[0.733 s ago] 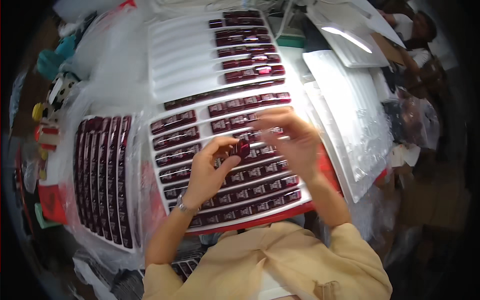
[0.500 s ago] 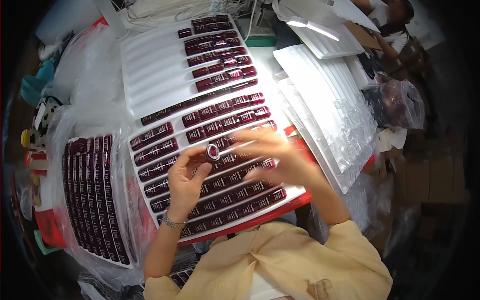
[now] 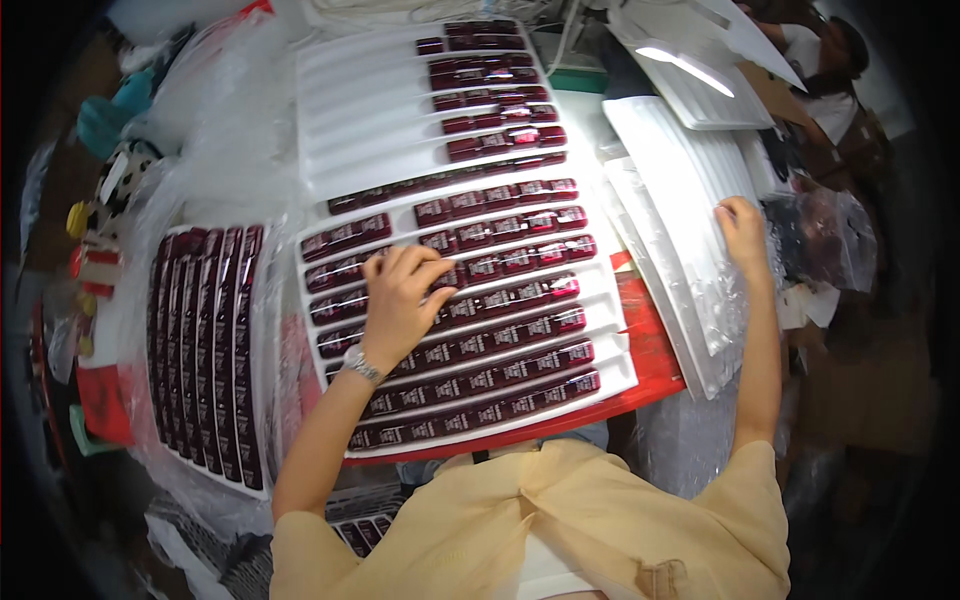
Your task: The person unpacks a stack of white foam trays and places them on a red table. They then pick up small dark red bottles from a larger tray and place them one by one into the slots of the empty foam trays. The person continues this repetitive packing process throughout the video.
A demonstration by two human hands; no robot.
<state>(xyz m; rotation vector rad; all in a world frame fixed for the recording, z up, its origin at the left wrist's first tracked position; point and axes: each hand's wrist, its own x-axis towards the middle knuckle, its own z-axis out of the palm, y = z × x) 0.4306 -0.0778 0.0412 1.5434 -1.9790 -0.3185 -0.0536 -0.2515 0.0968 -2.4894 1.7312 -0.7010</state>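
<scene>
Over a white ridged tray (image 3: pixel 619 362) of small dark red bottles (image 3: pixel 525 292), my left hand (image 3: pixel 402 292) reaches into the rows. Its thumb and forefinger close around a dark red bottle (image 3: pixel 455 274) in one row, partly hidden by the fingers. My right hand (image 3: pixel 742 236) is out to the right, at the edge of the stacked white plastic trays (image 3: pixel 665 170). Those fingers are curled together; whatever they pinch, if anything, is too small to make out.
A second white tray (image 3: pixel 365 110), partly filled, lies behind. Plastic-wrapped bottle rows (image 3: pixel 205 350) stand on the left. A bright lamp (image 3: pixel 685 70) is at the back right, near another person (image 3: pixel 825 70). Clear plastic bags (image 3: pixel 830 235) lie far right.
My left hand has lowered the bottle from above the tray into the rows. My right hand has swung from over the bottles to the stacked trays on the right.
</scene>
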